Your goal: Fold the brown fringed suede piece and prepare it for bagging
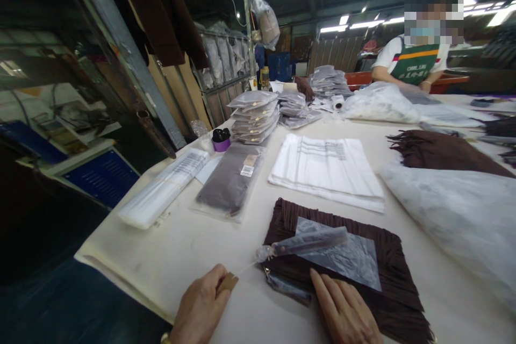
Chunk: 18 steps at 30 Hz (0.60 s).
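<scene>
At a white-covered table (189,247), face 1 co-worker (417,64) in a green apron across the far side. Find a heap of cloudy plastic (455,215) along the right and, near it at the front, a brown fringed item (393,285) lying flat. See folded white plastic sheets (328,169) beyond the fringed item; to their left, a stack of bagged goods (253,118), with 1 grey bagged item (228,183) before that stack. Notice a clear film patch (365,263) on the fringed item. Rest the right hand (344,303) on the near part, laid straight and flat rather than gripping. Hold the left hand (201,301) left of the fringed item, pinching a small brown tag (228,282). Trace a plastic-wrapped strip (312,242) across the film patch, then a thin cord (245,267) from strip to tag.
</scene>
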Motion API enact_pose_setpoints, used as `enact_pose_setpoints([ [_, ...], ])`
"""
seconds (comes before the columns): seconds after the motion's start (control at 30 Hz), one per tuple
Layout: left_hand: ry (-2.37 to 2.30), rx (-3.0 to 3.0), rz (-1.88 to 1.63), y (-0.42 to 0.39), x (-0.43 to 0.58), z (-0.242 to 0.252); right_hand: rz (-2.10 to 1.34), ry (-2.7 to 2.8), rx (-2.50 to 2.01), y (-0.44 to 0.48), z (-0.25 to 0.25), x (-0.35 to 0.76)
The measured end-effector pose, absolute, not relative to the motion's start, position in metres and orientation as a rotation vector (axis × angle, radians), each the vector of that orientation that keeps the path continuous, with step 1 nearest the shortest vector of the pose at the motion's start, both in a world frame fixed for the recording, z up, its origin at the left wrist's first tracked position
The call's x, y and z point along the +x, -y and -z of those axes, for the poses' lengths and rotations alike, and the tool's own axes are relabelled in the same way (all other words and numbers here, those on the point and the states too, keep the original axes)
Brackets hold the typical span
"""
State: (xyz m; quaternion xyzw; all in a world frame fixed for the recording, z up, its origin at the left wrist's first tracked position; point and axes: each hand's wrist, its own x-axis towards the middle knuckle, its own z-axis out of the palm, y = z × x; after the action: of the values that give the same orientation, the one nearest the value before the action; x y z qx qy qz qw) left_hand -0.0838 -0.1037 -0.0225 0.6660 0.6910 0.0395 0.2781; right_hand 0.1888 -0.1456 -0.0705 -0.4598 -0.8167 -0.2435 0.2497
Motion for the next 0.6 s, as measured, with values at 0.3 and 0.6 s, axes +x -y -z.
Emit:
enact_pose_setpoints([
  [0.3, -1.682, 1.491, -0.373, 0.096, -0.054, 0.031, 0.485, 2.238, -1.249, 0.140, 0.083, 0.200],
  [0.6, -1.368, 1.137, -0.590, 0.084, -0.002, 0.050, 0.411, 2.182, -1.215, 0.136, 0.076, 0.201],
])
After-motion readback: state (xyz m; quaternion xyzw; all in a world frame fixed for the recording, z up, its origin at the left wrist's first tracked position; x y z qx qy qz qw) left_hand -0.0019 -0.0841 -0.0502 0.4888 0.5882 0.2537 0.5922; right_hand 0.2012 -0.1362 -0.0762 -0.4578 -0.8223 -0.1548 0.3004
